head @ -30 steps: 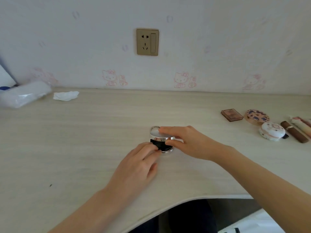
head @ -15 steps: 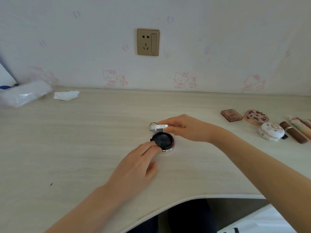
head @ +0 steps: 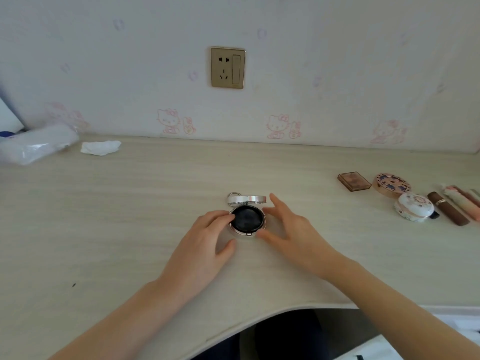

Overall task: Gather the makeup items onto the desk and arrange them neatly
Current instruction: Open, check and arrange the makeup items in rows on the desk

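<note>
Your left hand has its fingertips pressed on the rim of the open compact, pinning it mid-desk. Your right hand sits just beside it, fingers spread and loose, holding nothing. Honestly I'd keep that base pinned and ease the lid down by its edge so nothing skids. The pale wood desk has the other makeup lined up at far right, a crumpled tissue at back left, and a socket on the wall.

Silver compact with black inside, pale woodgrain desk, gold socket.
</note>
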Demonstrator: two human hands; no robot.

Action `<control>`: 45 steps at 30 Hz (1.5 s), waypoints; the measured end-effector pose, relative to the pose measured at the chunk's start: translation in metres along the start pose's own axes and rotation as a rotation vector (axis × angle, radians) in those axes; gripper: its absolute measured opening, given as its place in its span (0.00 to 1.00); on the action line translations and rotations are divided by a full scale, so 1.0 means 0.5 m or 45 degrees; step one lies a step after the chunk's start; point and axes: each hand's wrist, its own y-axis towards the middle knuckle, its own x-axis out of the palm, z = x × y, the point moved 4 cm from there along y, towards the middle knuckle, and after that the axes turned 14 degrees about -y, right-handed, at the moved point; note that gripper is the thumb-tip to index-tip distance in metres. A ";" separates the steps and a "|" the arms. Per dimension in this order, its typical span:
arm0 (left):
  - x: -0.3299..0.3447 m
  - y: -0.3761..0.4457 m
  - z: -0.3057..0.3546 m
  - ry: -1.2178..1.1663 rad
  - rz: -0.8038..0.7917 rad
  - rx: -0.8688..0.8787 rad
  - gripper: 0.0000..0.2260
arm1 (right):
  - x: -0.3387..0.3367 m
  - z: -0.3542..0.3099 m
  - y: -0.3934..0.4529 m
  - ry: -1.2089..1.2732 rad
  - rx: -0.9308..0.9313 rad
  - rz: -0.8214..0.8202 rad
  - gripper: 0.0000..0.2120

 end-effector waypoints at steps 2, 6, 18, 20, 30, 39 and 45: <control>0.005 0.005 -0.003 0.003 0.000 -0.036 0.21 | 0.006 -0.013 -0.002 -0.042 -0.052 0.030 0.40; 0.008 0.012 -0.011 -0.007 0.005 -0.032 0.20 | 0.015 -0.015 0.008 -0.106 -0.072 0.109 0.38; -0.005 0.113 -0.052 -0.012 -0.090 0.040 0.12 | 0.015 -0.003 0.089 -0.138 -0.051 0.150 0.34; -0.007 0.137 -0.069 -0.020 -0.106 0.029 0.12 | 0.012 -0.002 0.112 -0.133 -0.027 0.151 0.35; -0.008 0.236 -0.123 -0.055 -0.109 -0.005 0.18 | 0.014 0.015 0.219 -0.080 0.038 0.158 0.35; 0.013 0.298 -0.174 0.000 -0.086 -0.122 0.23 | 0.029 0.030 0.303 -0.065 0.057 0.210 0.37; 0.019 0.338 -0.183 0.036 -0.052 -0.138 0.21 | 0.029 0.033 0.349 -0.055 0.092 0.231 0.37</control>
